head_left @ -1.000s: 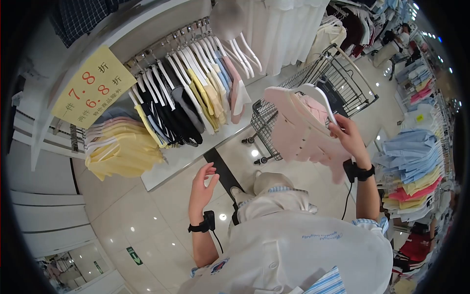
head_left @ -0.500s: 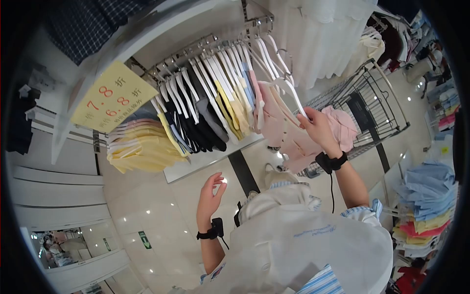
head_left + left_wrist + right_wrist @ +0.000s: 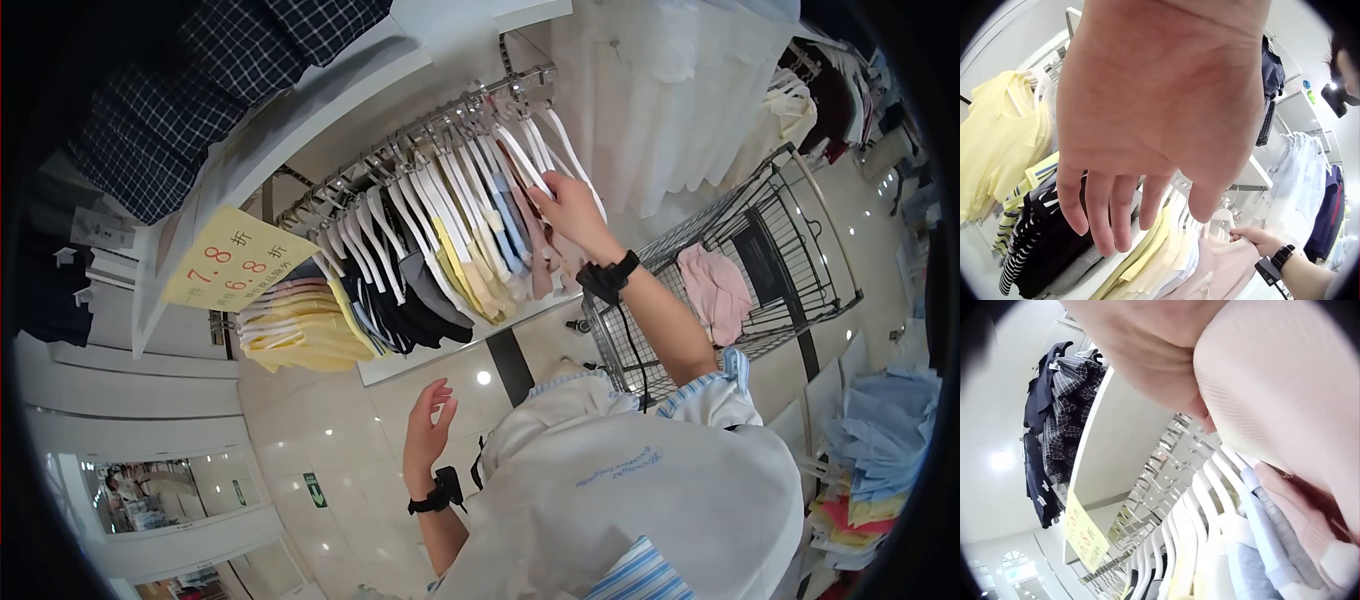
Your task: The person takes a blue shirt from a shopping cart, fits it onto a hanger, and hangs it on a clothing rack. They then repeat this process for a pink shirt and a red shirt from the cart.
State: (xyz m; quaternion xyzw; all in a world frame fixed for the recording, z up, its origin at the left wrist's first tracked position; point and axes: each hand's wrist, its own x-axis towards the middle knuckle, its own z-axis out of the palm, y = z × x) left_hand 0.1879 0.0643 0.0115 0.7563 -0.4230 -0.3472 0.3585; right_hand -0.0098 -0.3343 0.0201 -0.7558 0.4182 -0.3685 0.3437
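My right hand grips the white hanger of a pink garment at the right end of the rail of clothes. In the left wrist view that pink garment hangs below the right hand. Pink knit cloth fills the upper right of the right wrist view, against the right hand. My left hand is raised over the floor, holding nothing, its fingers loosely bent. From the left wrist its palm faces the camera with the fingers hanging down.
Yellow shirts hang at the rail's left end, beside a yellow price sign. A wire cart with pink cloth in it stands at the right. Checked garments lie on the shelf above.
The right hand has carried the pink garment from over the cart leftward to the rail among the other hangers. The left hand stays raised. The head view has shifted.
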